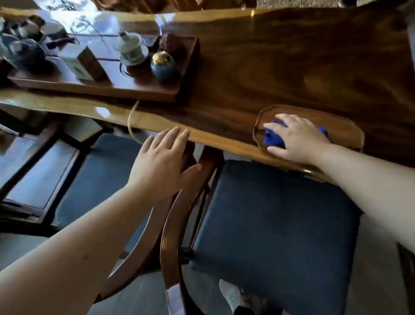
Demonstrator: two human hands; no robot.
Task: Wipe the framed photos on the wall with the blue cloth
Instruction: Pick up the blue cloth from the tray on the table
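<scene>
standing at the very start of the job, the person has two bare forearms reaching forward over a wooden chair [172,234] with a dark blue seat cushion [276,226], and a white shoe [233,295] shows on the floor below.

the left hand [163,160] hovers flat just off the near edge of the long wooden table [293,58], fingers [173,140] spread and straight, holding nothing; whether they touch the edge is not clear.

the right hand [296,138] is laid down over the blue cloth [273,138], which sits bunched inside a shallow wooden dish [343,124] at the table's near edge. the fingers curl down around the cloth and look to be closing on it, but a firm grip cannot be confirmed, and the cloth appears not to have left the dish.

farther along the table a dark tea tray [111,87] carries a lidded white cup [132,50], a small blue jar with a gold top [163,67] and a box [82,64]; things beyond are too blurred to name.

no wall and no framed photos are in view. as a judgement, nothing has been wiped: fetching the cloth is the step in hand, and lifting it, turning to the wall and wiping every frame all remain.
</scene>
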